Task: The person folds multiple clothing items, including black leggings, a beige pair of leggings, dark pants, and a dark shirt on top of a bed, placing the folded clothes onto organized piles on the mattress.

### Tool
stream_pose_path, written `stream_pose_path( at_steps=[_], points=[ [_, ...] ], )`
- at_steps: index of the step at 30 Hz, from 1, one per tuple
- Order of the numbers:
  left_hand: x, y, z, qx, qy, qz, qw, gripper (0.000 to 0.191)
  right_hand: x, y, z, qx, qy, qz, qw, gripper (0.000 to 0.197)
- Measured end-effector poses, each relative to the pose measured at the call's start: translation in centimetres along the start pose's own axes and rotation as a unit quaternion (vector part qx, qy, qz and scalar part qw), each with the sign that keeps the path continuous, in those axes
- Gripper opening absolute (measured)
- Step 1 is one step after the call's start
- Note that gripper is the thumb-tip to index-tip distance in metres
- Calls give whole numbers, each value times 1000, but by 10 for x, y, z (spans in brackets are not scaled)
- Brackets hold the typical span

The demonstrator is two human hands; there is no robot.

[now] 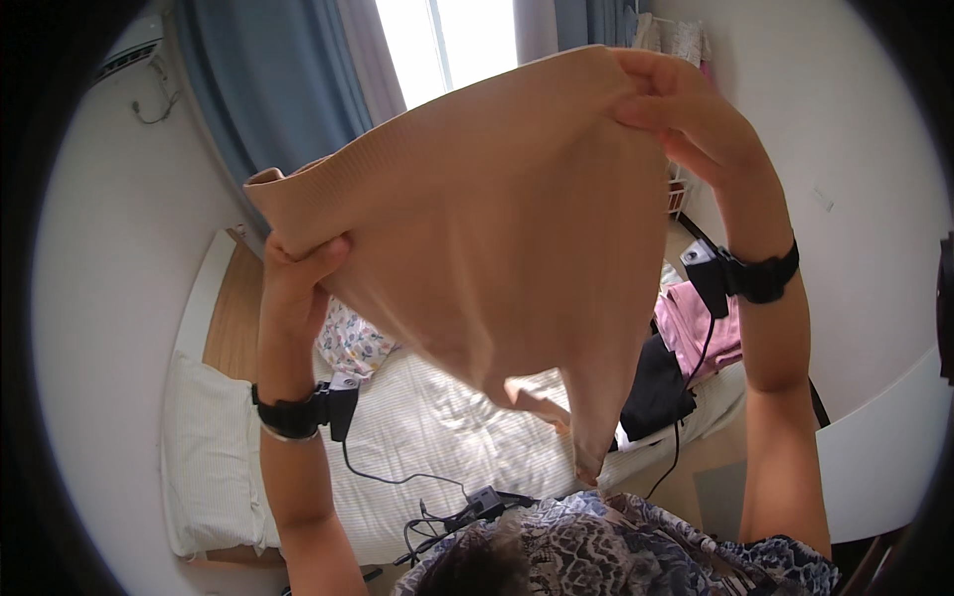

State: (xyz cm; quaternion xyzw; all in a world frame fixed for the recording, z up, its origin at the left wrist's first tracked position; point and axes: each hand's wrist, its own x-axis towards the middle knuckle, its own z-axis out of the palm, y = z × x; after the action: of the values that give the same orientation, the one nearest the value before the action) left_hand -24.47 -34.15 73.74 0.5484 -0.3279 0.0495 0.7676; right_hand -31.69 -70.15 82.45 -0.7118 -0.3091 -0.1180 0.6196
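Observation:
A tan stretch garment (477, 246) with a wide ribbed band hangs in front of me, spread between both hands. My left hand (298, 276) pinches the lower left end of the band, thumb on the near side. Higher up, my right hand (674, 112) grips the band's other end. Below, the cloth tapers into two narrow, leg-like parts, one hanging lower toward my patterned top (596, 544). The garment hides much of the bed (440, 439) and part of the window (455, 45) behind it.
A floral pillow or cloth (354, 339) and a white striped pillow (212, 454) lie on the bed's left. Black (656, 391) and pink clothing (697, 328) rest on its right. Wrist devices trail cables (428, 529) near my torso. Blue curtains (276, 74) flank the window.

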Motion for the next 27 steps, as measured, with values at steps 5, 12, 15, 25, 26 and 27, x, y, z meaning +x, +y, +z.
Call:
stream_pose_path(
  at_steps=[5, 12, 15, 25, 26, 27],
  points=[
    [17, 21, 0, -31, -100, 7, 995, 45, -1, 19, -14, 218, -90, -17, 972, 35],
    [74, -32, -45, 138, -31, -241, 960, 31, 54, 127, -2, 193, 128, 133, 964, 20],
    [80, -30, -29, 248, 21, -191, 949, 30, 64, 115, 33, 128, 185, 81, 971, 18],
    [64, 2, 76, 1, 5, -49, 999, 38, 93, 69, 127, -50, 208, -127, 969, 28],
    [66, 2, 72, 54, -14, -32, 998, 40, 93, 67, 122, -55, 138, -129, 980, 29],
    [67, 1, 65, 59, -14, -33, 998, 40, 93, 63, 119, -59, 65, -133, 987, 31]
  ],
)
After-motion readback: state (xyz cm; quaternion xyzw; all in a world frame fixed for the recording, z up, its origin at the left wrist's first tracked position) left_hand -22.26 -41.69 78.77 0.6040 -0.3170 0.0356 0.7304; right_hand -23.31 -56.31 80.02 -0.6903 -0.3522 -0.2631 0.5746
